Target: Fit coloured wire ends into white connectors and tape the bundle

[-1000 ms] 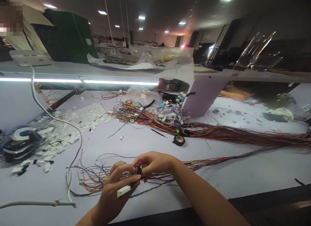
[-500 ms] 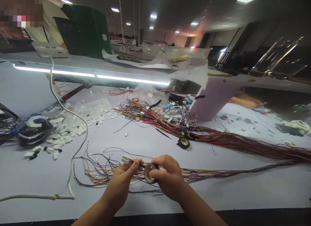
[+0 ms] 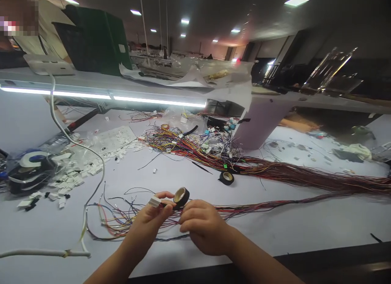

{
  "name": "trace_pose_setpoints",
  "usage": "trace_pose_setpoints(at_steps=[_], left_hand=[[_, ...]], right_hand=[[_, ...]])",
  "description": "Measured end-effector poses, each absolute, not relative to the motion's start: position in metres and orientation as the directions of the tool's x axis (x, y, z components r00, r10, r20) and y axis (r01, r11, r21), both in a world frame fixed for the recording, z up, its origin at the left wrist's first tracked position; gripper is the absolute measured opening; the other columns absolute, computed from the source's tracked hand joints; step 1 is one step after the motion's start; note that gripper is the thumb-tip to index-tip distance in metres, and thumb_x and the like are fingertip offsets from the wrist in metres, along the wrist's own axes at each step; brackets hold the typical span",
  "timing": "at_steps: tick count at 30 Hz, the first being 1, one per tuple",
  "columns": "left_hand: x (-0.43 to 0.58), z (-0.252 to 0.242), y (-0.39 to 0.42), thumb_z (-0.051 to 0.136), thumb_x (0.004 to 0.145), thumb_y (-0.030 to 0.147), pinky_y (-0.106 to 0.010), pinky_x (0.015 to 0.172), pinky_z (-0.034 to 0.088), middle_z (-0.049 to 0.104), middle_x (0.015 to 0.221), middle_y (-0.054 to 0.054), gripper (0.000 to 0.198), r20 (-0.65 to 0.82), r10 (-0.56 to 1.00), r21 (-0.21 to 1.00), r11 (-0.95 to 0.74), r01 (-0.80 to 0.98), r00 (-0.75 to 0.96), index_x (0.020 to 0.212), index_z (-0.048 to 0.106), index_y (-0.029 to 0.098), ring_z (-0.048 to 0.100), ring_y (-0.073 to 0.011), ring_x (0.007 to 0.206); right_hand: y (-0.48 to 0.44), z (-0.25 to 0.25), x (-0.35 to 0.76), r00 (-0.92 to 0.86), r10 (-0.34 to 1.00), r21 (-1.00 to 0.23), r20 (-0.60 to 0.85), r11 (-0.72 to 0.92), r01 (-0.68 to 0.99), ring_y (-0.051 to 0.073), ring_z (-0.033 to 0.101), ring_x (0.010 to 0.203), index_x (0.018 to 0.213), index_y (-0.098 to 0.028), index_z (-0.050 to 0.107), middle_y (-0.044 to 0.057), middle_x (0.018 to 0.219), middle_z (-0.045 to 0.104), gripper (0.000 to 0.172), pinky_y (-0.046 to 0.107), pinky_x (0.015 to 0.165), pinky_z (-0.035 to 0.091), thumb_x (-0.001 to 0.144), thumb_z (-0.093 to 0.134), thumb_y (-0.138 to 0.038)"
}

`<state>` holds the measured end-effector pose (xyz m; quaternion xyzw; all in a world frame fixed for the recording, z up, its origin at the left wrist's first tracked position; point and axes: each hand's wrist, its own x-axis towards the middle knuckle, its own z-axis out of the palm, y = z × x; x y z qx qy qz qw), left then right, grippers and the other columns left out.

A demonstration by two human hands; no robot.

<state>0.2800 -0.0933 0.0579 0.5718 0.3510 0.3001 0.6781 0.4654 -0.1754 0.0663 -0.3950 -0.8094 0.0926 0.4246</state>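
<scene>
My left hand (image 3: 148,219) is closed on a white plug connector (image 3: 154,201) and the short dark wires behind it, pinched between thumb and fingers. Just right of that grip, a roll of black tape (image 3: 181,197) stands tilted over the wires, its bare core facing up and left. My right hand (image 3: 207,227) has its fingers curled at the roll's lower edge; what they pinch is hidden. Beneath both hands lies a thin wire harness (image 3: 250,206), with loose coloured ends (image 3: 117,219) fanned out to the left.
A thick wire bundle (image 3: 284,173) crosses the table behind, with another black tape roll (image 3: 226,178) beside it. White connectors (image 3: 71,180) lie in a heap on the left, near a white cable (image 3: 102,166). Another person's arm (image 3: 297,124) reaches in at the right, beyond a divider (image 3: 259,123).
The tape roll has moved up and left and tipped over, to the far side of the wires. My right hand's fingers have shifted from around the roll to below it. The view has turned slightly right.
</scene>
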Motion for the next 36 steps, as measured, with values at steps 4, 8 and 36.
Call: trace_pose_setpoints(at_steps=[4,8,36], left_hand=[[0.279,0.058,-0.092,0.066,0.079,0.049,-0.037,0.093,0.048,0.057,0.124,-0.008,0.031,-0.085,0.822,0.996,0.086,0.025,0.563,0.088,0.074,0.021,0.059,-0.0252,0.103],[0.279,0.056,-0.093,0.065,0.081,0.049,-0.035,0.09,0.048,0.062,0.119,-0.008,0.032,-0.107,0.809,0.993,0.117,0.02,0.578,0.096,0.072,0.021,0.06,-0.0233,0.1],[0.289,0.057,-0.081,0.063,0.086,0.039,-0.028,0.081,0.046,0.056,0.096,-0.004,0.021,0.043,0.827,0.997,-0.002,-0.074,0.561,0.084,0.07,0.019,0.055,-0.0183,0.089]], right_hand=[[-0.164,0.069,0.472,-0.007,0.853,-0.744,0.522,0.459,0.486,0.015,0.059,0.085,0.107,-0.024,0.059,0.003,0.091,0.062,0.038,0.032,0.077,0.052,0.08,0.044,-0.001],[-0.149,0.066,0.479,0.003,0.937,-0.868,0.35,0.323,0.376,0.015,0.057,0.099,0.121,-0.027,0.056,0.007,0.12,0.052,0.047,0.027,0.072,0.053,0.078,0.055,-0.007],[-0.185,0.059,0.462,-0.182,0.785,-0.524,0.592,0.546,0.653,0.015,0.058,0.077,0.102,-0.023,0.06,0.003,0.088,0.066,0.028,0.028,0.069,0.047,0.084,0.047,-0.005]])
